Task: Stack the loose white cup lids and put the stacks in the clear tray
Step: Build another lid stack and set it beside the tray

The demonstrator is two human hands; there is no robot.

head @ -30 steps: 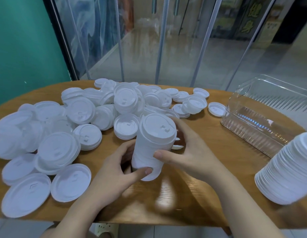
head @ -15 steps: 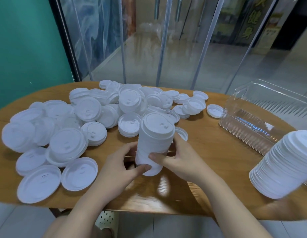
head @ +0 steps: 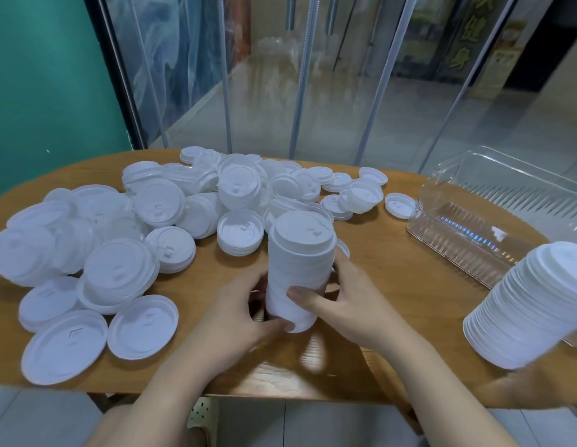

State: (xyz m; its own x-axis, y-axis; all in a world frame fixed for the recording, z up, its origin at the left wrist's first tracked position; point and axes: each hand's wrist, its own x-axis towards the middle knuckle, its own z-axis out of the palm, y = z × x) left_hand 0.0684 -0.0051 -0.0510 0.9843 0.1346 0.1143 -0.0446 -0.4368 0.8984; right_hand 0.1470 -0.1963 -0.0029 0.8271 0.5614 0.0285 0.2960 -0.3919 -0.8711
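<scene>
A tall stack of white lids (head: 299, 266) stands upright near the table's front middle. My left hand (head: 238, 312) grips its lower part from the left, thumb under the base. My right hand (head: 348, 296) holds it from the right, thumb across the front. Several loose white lids (head: 119, 237) lie scattered over the left and back of the table. The clear tray (head: 468, 240) stands at the right. A second tall lid stack (head: 532, 304) leans at the tray's near end, at the right.
The round wooden table (head: 371, 317) has its front edge just below my wrists. Glass doors and metal posts stand behind it, and a green wall is at the left. One single lid (head: 399, 205) lies by the tray's left wall.
Both hands have slid down to the base of the stack and set it more upright. The view has shifted slightly; the loose lids have not moved.
</scene>
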